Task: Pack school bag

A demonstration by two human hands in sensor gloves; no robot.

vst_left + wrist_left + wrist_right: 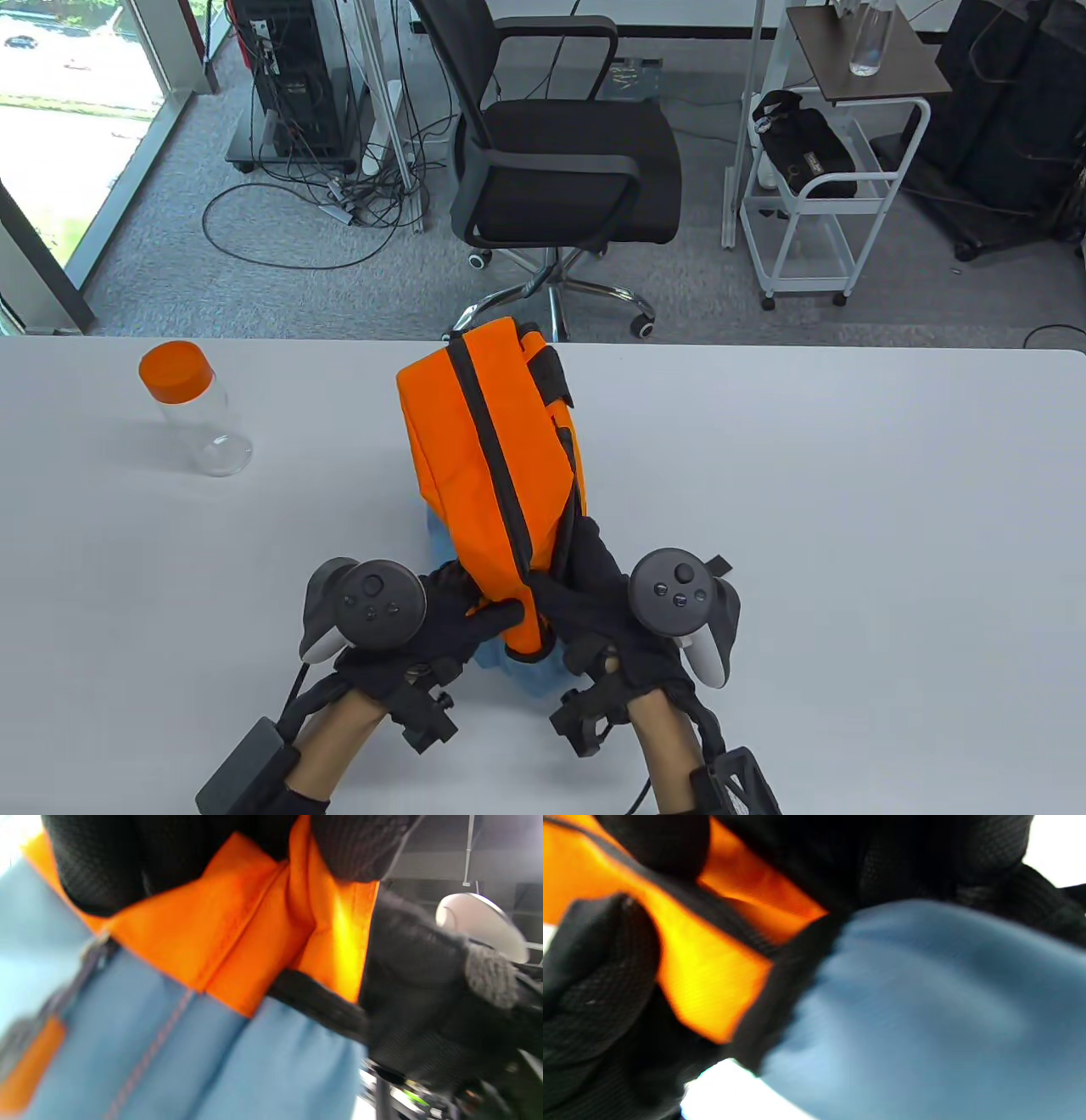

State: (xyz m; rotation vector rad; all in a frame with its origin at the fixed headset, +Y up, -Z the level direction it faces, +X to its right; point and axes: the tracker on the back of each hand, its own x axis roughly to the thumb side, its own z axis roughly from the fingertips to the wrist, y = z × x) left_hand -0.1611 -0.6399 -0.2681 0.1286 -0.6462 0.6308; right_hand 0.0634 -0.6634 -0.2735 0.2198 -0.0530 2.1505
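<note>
Both hands are working at the near end of the orange school bag point(484, 458), which lies lengthwise on the white table point(848, 509) with its black zipper band running from 12 o'clock down toward 6 o'clock; by the look of it, the step in hand is opening or spreading the bag's mouth so that something can go in. The left hand point(424, 611) grips the bag's near corner from the 8 o'clock side, its fingers point(102, 861) pressed onto the orange cloth, and the right hand point(594, 594) holds the black edge from the 4 o'clock side, its fingers point(598, 984) closed around the fabric, so the bag sits between the two grips and reaches away from them toward 12 o'clock. A light blue part of the bag point(526, 671) shows underneath at the near end, though whether it is a panel or lining is hard to tell. The clear bottle with an orange lid point(191, 407) stands upright well apart at 10 o'clock, not yet packed. The next move likely calls for one hand to keep the mouth held apart while the other lets go and reaches for the bottle
</note>
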